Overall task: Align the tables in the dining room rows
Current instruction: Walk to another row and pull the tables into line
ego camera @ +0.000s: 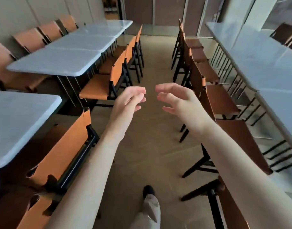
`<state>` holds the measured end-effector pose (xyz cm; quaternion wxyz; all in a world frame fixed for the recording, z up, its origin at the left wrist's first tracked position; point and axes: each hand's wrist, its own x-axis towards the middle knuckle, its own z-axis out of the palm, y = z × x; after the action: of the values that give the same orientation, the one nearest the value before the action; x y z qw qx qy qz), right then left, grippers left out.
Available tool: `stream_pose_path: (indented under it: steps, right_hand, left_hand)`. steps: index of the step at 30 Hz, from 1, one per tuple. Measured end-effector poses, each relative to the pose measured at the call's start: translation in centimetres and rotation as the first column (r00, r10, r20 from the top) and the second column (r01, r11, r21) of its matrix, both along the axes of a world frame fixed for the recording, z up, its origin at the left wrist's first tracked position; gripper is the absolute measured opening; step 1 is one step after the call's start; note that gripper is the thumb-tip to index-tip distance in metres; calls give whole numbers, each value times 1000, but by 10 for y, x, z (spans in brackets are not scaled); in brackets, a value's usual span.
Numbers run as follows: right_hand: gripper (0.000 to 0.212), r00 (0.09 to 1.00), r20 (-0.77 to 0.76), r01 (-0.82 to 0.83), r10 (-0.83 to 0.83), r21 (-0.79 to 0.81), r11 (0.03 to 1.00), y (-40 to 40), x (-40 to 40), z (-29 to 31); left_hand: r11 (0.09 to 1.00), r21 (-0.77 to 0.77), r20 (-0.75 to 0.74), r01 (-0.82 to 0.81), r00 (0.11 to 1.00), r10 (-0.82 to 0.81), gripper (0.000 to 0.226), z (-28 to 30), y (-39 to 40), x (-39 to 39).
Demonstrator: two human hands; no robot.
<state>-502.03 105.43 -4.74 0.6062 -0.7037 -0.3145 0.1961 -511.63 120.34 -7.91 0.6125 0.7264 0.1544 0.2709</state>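
I stand in an aisle between two rows of pale grey tables. On the left, a near table (18, 119) is separated by a gap from a farther line of tables (59, 61) that runs toward the back wall. On the right, a long row of tables (257, 63) runs along the glass wall. My left hand (130, 100) and my right hand (178, 100) are raised side by side over the aisle floor. Their fingers are loosely curled and hold nothing. Neither hand touches a table or chair.
Orange-backed chairs (120, 70) line the left tables on the aisle side, and more stand by the wall (29, 38). Brown chairs (199, 75) line the right row. The beige floor aisle (155, 60) runs ahead to doors. My foot (148, 190) is on the floor below.
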Motion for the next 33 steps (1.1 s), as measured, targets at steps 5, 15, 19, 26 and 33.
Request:
stream_pose_path:
  steps: [5,15,19,26,33]
  right_hand:
    - [21,994,-15,-108,109,20,994,90,78,8]
    - [19,980,-26,-196,197,30,980,235,237,14]
    - [19,972,-50,-227,229,38,973,293,289,5]
    - [20,949,-40,-313,314,24,949,390,408,-8]
    - [22,936,-1,-351,351,21,936,498,566,6]
  left_hand:
    - [995,13,-18,-98,995,98,32,8,82,61]
    - [975,42,-56,-217,974,219,21,12,220,185]
    - [962,43,-72,-269,960,271,20,3,269,230]
    - [958,55,-73,-282,956,285,19,-2,356,356]
    - [926,46,-64,-374,924,376,19,3,454,490]
